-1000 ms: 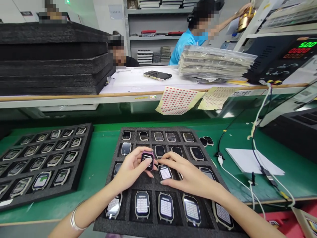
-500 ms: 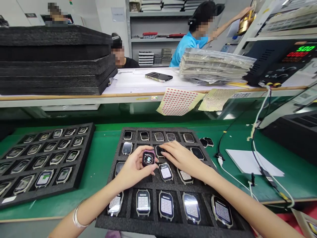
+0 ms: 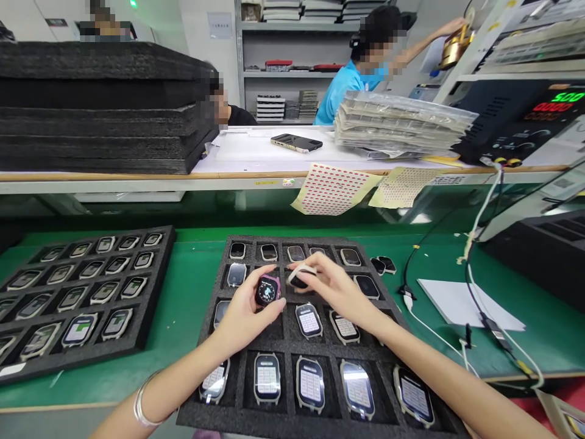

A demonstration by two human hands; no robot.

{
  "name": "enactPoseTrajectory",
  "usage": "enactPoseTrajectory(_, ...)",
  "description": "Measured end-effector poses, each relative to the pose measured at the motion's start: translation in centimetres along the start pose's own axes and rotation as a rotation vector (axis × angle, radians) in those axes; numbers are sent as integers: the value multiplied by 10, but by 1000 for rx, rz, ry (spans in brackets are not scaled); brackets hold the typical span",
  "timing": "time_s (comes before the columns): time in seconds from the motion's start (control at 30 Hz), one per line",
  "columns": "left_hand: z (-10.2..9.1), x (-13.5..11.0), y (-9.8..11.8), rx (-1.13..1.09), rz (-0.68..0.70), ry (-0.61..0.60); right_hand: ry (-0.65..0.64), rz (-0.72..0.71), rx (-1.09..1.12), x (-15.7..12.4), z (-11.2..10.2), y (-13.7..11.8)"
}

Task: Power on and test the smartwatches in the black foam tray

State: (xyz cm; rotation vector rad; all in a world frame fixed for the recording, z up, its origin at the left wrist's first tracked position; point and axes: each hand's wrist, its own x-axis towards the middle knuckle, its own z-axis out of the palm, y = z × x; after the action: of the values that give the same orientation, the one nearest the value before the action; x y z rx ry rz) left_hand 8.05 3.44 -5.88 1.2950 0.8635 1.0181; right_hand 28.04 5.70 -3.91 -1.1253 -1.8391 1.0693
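My left hand (image 3: 247, 308) is closed around a purple-cased smartwatch (image 3: 267, 291) whose dark face is lit. Just to its right, my right hand (image 3: 336, 286) pinches a silver-cased watch (image 3: 301, 277) by its edges, tilted above its compartment. Both hands are over a black foam tray (image 3: 283, 422) divided into compartments. Several watches in the near rows have lit white screens, such as the front watch (image 3: 310, 384); those in the far rows look dark. My forearms and hands cover some compartments.
Another foam tray (image 3: 158, 286) of watches lies at left. To the right are two small watch pieces (image 3: 382, 264), white paper (image 3: 470, 303) and cables (image 3: 434, 326). A shelf holds stacked black foam (image 3: 100, 122), a phone (image 3: 296, 142) and a power supply (image 3: 516, 122). People sit beyond.
My right hand has lifted the silver-cased watch out of its compartment and tilted it. My left hand has shifted slightly left, still holding the purple-cased watch.
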Motion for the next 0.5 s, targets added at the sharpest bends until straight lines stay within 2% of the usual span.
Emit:
enactPoseTrajectory(0.07,0,-1,1,24,-7,1,59,103,305,-3,1,-5)
enactPoseTrajectory(0.13,0,-1,1,62,-20,1,70,189,446,-4,0,-8)
enactPoseTrajectory(0.27,-2,-2,1,144,-28,13,-23,251,686,-6,-2,-10)
enactPoseTrajectory(0.5,-4,-2,-1,218,0,0,-95,182,707,-11,-2,-8)
